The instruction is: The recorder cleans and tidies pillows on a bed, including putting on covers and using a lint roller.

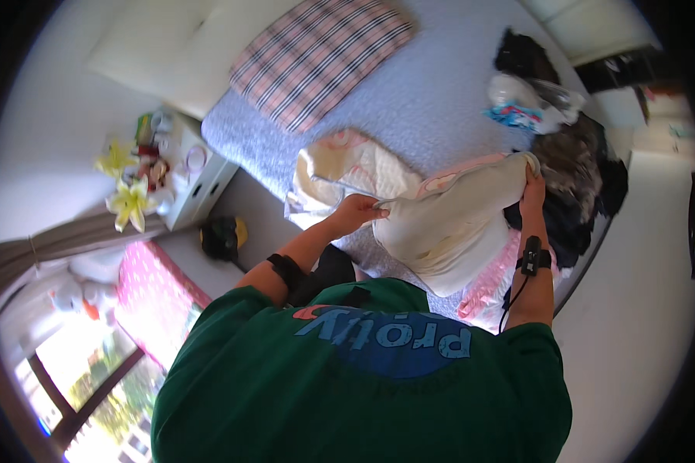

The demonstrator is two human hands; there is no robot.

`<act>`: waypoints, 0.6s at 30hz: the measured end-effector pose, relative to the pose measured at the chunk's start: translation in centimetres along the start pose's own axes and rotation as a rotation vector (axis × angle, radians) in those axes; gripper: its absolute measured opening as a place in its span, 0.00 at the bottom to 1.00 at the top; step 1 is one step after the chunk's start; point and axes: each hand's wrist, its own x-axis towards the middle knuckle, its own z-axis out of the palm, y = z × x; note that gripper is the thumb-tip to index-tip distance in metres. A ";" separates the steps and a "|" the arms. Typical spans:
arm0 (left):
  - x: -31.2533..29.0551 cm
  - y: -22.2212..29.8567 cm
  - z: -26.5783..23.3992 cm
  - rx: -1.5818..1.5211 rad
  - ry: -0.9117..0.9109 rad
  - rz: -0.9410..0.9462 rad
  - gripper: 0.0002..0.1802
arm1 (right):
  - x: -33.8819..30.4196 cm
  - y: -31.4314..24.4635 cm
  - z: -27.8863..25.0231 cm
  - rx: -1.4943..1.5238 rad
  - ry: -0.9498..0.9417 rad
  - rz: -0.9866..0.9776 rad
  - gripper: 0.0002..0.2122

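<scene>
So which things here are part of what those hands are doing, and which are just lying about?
In use:
cream cloth, held by the left hand and right hand

Lying about:
plaid pillow
clear plastic bag
yellow flowers

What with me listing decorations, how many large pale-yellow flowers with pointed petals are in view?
2. The upper flower is left of the white boxy bedside cabinet; the lower flower is below the upper one in the picture. Others may be hidden behind.

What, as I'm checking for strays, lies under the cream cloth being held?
Pink fabric and blue-grey bedspread show along the lower edge of the cream cloth; whatever else it covers is hidden.
</scene>
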 end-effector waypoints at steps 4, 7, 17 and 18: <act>1.0 9.8 0.6 0.289 -0.073 0.251 0.13 | -3.3 -6.1 -7.2 -0.034 0.291 -0.169 0.20; -2.6 18.9 2.4 0.137 -0.170 0.394 0.12 | -7.0 -12.8 -12.2 -0.092 0.437 -0.342 0.20; 1.3 35.8 4.2 0.316 -0.076 0.880 0.12 | -10.6 -16.1 -15.2 -0.181 0.598 -0.284 0.18; 0.8 36.2 4.3 0.323 -0.076 0.887 0.12 | -10.6 -16.5 -14.3 -0.004 0.589 -0.268 0.17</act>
